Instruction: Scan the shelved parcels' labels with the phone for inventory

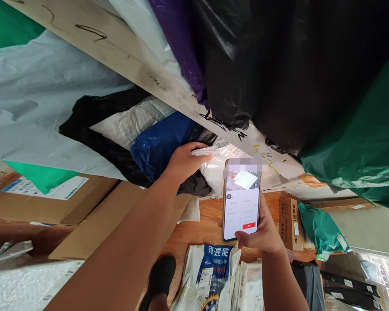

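Note:
My left hand reaches forward under a shelf edge and grips the top of a white plastic parcel that carries a printed label. My right hand holds a smartphone upright just in front of that parcel, its lit screen facing me with a red button low on it. A blue plastic parcel lies directly left of the white one, touching my left wrist area.
A pale shelf board with marker scribbles runs diagonally overhead, loaded with black, purple and green bags. Cardboard boxes sit lower left, a small box at right. Printed sacks lie on the wooden floor by my shoe.

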The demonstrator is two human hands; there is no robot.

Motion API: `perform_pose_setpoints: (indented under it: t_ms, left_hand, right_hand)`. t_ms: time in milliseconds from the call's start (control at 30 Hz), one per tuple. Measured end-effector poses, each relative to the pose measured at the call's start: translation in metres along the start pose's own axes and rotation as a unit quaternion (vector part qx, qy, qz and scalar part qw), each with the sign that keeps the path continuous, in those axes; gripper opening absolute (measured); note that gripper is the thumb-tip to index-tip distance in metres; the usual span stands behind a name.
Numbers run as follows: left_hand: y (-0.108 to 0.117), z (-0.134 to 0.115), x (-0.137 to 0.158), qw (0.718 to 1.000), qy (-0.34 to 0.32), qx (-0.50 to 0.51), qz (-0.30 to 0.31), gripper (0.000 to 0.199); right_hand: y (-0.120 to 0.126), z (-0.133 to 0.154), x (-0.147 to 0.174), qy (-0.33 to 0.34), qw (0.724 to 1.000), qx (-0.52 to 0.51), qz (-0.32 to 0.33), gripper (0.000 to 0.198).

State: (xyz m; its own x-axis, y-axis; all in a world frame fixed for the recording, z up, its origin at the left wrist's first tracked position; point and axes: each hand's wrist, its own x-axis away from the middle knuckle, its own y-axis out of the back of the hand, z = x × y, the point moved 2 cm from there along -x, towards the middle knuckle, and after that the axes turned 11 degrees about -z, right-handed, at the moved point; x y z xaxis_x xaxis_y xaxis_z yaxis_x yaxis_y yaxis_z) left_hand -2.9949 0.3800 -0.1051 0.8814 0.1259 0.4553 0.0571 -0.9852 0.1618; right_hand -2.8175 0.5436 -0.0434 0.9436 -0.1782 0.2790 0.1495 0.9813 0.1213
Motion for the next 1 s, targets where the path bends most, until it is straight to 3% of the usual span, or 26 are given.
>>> perform_pose_setpoints:
  t_ms: [767, 1000]
  left_hand:
    - [-0.0025, 0.0048, -0.0049, 1.0, -0.026, 0.009, 0.008, 0.041]
    - [-0.0026, 0.0069, -0.0063, 1.0, -0.024, 0.005, 0.005, 0.043]
  right_hand:
    - [0.0015, -0.0027, 0.0014, -0.01, 1.0, -0.017, 0.009, 0.072]
    - [0.0001, 0.0019, 0.0012, 0.003, 1.0, -0.002, -0.012, 0.084]
